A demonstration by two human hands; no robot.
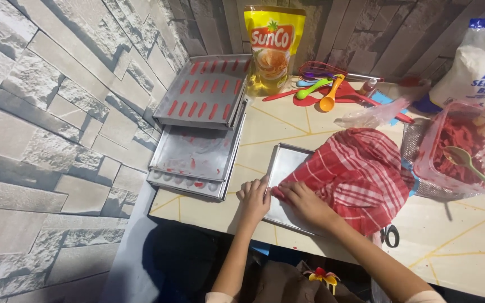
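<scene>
A flat metal baking tray (286, 163) lies on the cream table (456, 241) in front of me. A red and white checked cloth (355, 174) is draped over its right half. My left hand (254, 197) rests on the tray's near left edge, fingers curled against the rim. My right hand (304, 203) lies on the tray and pinches the cloth's lower left corner.
Stacked metal trays (195, 151), the top one (206, 90) bearing rows of red strips, lean at the left by the stone-pattern wall. At the back stand a yellow oil pouch (273, 47), coloured measuring spoons (321, 90) and a flour bag (481, 62). A plastic tub of red dough with a spoon (464, 148) sits right.
</scene>
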